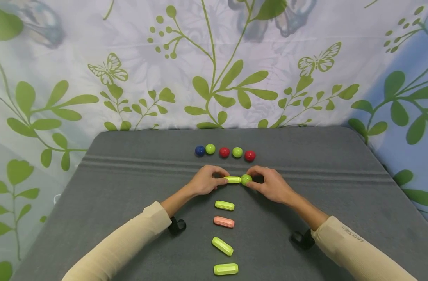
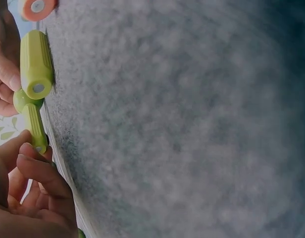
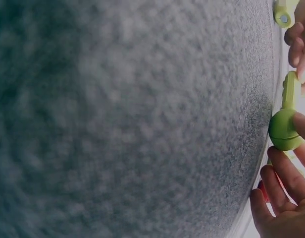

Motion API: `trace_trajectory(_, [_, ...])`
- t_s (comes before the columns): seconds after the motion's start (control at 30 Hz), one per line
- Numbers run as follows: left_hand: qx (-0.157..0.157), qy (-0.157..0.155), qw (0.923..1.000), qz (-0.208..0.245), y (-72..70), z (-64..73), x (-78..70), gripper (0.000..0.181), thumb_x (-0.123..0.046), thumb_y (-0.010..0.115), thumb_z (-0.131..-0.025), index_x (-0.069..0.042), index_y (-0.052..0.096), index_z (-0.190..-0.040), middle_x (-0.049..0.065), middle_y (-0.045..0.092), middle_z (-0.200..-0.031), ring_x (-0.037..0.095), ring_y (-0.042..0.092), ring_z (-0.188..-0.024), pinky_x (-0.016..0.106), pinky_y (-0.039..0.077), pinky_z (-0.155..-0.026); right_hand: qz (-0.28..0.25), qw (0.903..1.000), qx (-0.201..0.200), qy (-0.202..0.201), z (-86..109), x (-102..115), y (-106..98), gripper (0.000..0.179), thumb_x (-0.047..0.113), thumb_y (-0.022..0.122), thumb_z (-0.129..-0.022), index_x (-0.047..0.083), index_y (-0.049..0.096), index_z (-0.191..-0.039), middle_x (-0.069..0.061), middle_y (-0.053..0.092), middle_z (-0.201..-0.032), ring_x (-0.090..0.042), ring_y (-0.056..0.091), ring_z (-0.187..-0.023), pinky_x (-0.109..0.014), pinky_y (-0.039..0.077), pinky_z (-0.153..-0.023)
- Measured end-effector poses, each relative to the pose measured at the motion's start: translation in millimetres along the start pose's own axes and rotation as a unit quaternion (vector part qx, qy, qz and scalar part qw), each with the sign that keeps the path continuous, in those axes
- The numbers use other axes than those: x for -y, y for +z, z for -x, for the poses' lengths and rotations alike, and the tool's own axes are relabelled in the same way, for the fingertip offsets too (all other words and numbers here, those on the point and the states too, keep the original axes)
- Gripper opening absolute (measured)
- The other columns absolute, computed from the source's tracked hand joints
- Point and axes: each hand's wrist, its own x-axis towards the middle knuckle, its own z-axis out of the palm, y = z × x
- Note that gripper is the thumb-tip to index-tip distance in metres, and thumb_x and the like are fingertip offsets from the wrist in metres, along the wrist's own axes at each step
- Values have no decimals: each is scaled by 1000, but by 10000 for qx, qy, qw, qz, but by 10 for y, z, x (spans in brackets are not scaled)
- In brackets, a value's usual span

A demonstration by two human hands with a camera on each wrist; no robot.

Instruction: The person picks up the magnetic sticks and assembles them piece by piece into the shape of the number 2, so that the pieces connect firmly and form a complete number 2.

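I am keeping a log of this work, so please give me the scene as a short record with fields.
Left hand: pinches yellow-green rod
Right hand: holds green ball
Contact: rod's end meets ball
Far row: five balls; left to right blue, green, red, green, red
Near column: four loose rods; far to near yellow-green, salmon, yellow-green, yellow-green
Surface: grey tabletop

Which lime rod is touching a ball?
The lime rod pinched in the left hand, its end against the green ball in the right hand; the other three lime rods touch no ball.
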Motion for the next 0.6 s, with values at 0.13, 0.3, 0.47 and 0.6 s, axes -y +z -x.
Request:
trace_trajectory(0.13, [17, -74, 9999, 130, -20, -10, 3, 18, -13, 70, -93, -6, 73, -110, 6, 67, -105, 13, 57, -59, 26, 47, -58, -20, 10000, 12, 29, -13, 14, -5, 18, 17, 75, -90, 12, 69, -107, -1, 68, -101, -24, 63, -99, -50, 46, -86])
trace_trajectory(0.3, [-34, -183, 9997, 159, -33, -29, -9, 19, -13, 69, -94, -7, 73, -111, 7, 67, -107, 12, 58, -60, 26, 48, -58, -30, 10000, 59, 45, -37, 22, -28, 19, 16, 74, -90, 11, 69, -107, -2, 67, -102, -25, 63, -100, -50, 46, -87])
trace_trajectory(0.47, [-127, -298, 9992, 226, -49, -47, -34, 19, -12, 69, -94, -7, 73, -111, 7, 68, -109, 13, 59, -62, 27, 49, -60, -12, 9999, 103, 93, -56, 33, -55, 20, 16, 74, -90, 11, 68, -108, -2, 67, -102, -24, 63, -99, -50, 46, -87])
trace_trajectory(0.6, [-144, -378, 9986, 327, -64, -61, -44, 20, -11, 69, -94, -6, 73, -112, 7, 68, -109, 14, 59, -64, 27, 51, -62, 5, 9998, 134, 126, -71, 38, -80, 21, 16, 74, -90, 9, 66, -109, -4, 68, -103, -26, 63, -100, -50, 46, -87])
